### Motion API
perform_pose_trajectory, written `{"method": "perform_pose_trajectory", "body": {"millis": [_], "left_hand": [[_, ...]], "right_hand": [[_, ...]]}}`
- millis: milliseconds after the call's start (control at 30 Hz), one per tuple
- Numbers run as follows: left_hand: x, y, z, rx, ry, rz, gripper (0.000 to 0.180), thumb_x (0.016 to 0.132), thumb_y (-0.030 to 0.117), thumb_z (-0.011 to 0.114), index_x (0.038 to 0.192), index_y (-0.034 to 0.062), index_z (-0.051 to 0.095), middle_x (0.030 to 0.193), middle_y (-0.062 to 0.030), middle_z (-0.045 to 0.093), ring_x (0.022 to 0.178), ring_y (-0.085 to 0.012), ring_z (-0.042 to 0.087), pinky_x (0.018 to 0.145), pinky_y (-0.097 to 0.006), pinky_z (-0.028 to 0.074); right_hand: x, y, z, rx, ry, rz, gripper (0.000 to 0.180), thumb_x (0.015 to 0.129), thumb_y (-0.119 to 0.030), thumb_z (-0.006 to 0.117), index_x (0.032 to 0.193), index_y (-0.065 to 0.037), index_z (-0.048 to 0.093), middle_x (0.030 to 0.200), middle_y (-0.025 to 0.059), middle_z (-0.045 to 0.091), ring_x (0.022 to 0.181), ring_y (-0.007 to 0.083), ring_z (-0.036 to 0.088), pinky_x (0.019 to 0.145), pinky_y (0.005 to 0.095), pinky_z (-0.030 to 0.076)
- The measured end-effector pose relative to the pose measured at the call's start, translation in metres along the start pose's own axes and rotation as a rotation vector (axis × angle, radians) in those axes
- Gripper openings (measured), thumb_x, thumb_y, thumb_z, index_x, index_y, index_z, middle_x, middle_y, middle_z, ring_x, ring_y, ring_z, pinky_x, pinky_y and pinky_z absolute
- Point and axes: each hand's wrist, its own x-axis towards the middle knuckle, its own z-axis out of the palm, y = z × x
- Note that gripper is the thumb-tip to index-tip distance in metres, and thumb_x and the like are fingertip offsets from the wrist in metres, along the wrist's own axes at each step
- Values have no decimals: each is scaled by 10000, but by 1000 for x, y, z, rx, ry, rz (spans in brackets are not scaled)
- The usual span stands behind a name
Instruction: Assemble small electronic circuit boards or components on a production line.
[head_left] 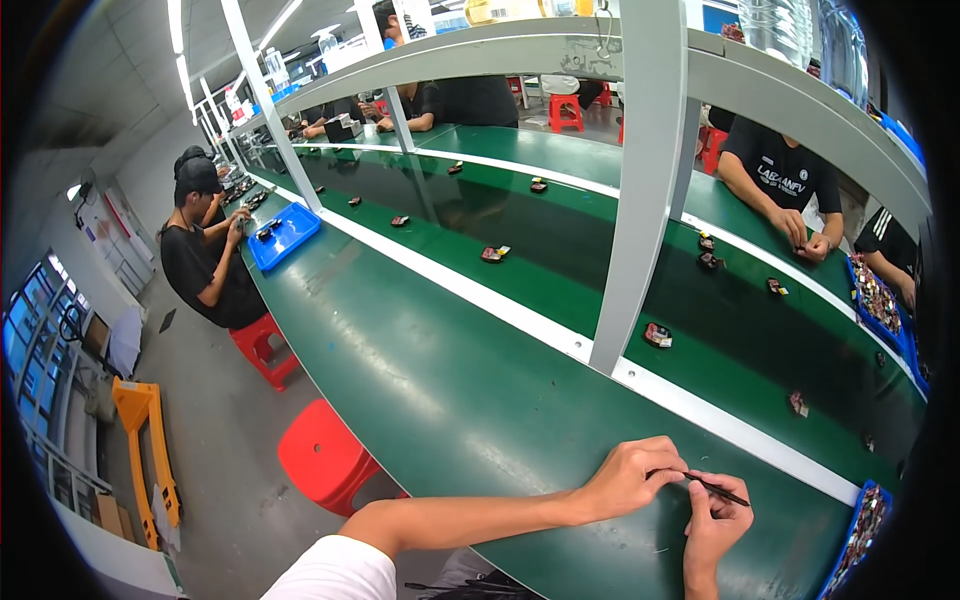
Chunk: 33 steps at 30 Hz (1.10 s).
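Over the green worktable point(450, 370), my two hands almost meet in front of me. My left hand point(632, 478) is closed in a pinch at the left end of a thin, dark strip point(724, 491). The fingers of my right hand point(712, 528) wrap round the same strip, whose black end sticks out to the right past the fingertips. What kind of thing the strip is cannot be made out, and its left part is mostly hidden by my fingers.
A green conveyor belt point(560, 283) with several small dark and red parts runs beyond the white rail point(480, 282). A grey post point(640, 190) rises from that rail. A blue bin point(860, 540) of parts stands at right, a red stool point(325, 455) at left. Co-workers sit around.
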Motion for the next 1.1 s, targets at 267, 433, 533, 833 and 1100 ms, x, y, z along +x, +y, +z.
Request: {"method": "perform_pose_trajectory", "body": {"millis": [267,433,533,833,1100], "left_hand": [[0,2,1,0,-24,-36,98,899,24,696,981,-2,743,916,-101,681,780,-246,643,642,-341,493],[1,3,-1,6,-30,-23,99,897,16,693,980,-10,740,922,-105,679,779,-256,643,654,-345,500],[1,3,-4,13,-44,-42,98,893,15,694,975,-16,737,920,-110,677,774,-261,640,660,-349,502],[2,3,-1,-5,-22,-2,98,881,13,698,966,-26,729,905,-123,672,750,-272,637,655,-355,504],[1,-1,3,-2,-6,18,90,876,3,692,956,-23,724,896,-126,667,750,-285,637,651,-360,499]], "right_hand": [[0,1,-2,-17,24,-17,143,887,54,692,979,27,586,911,143,723,488,8,460,392,164,310],[0,-2,0,-4,20,-21,141,890,49,693,980,26,587,917,146,723,493,11,467,391,165,310],[-1,-3,2,13,24,-13,143,889,41,699,978,27,588,922,150,722,495,16,473,390,167,312],[1,7,-3,-32,27,-98,142,881,22,709,969,20,598,925,136,720,483,33,480,395,172,310],[3,14,-7,-50,46,-95,130,878,26,705,966,22,608,920,125,720,476,32,476,398,175,307]]}}
